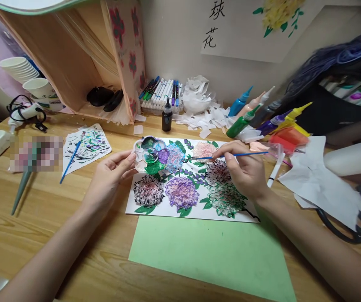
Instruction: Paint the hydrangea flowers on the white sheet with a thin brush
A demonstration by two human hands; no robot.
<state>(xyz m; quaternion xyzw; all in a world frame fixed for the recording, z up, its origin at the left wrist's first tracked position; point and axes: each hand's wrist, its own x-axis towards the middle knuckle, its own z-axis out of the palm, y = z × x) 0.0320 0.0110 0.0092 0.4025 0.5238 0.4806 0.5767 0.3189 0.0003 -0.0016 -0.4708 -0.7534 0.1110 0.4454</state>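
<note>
My left hand (pixel 120 165) grips the edge of a small round paint palette (pixel 141 156) with green, purple, blue and dark paint in its wells. It hovers over the upper left of a white sheet (pixel 174 212) bearing ruffled flowers in blue, pink, black, purple and green, with painted green leaves. Pinched in my right hand (pixel 241 167) is a thin blue paintbrush (pixel 251 154). Its dark tip points left, between the blue flower (pixel 176 156) and the pink flower (pixel 204 149); whether it touches the paper I cannot tell. My right hand partly covers the black flower (pixel 216 171).
Green paper (pixel 211 251) lies under the sheet's front edge. Another blue brush (pixel 71 157) rests on paint-smeared paper (pixel 98 144) at left. Behind stand a black bottle (pixel 167 116), markers (pixel 163 94), paper scraps (pixel 205 121) and several paint bottles (pixel 241 121). Crumpled paper (pixel 315 176) lies right.
</note>
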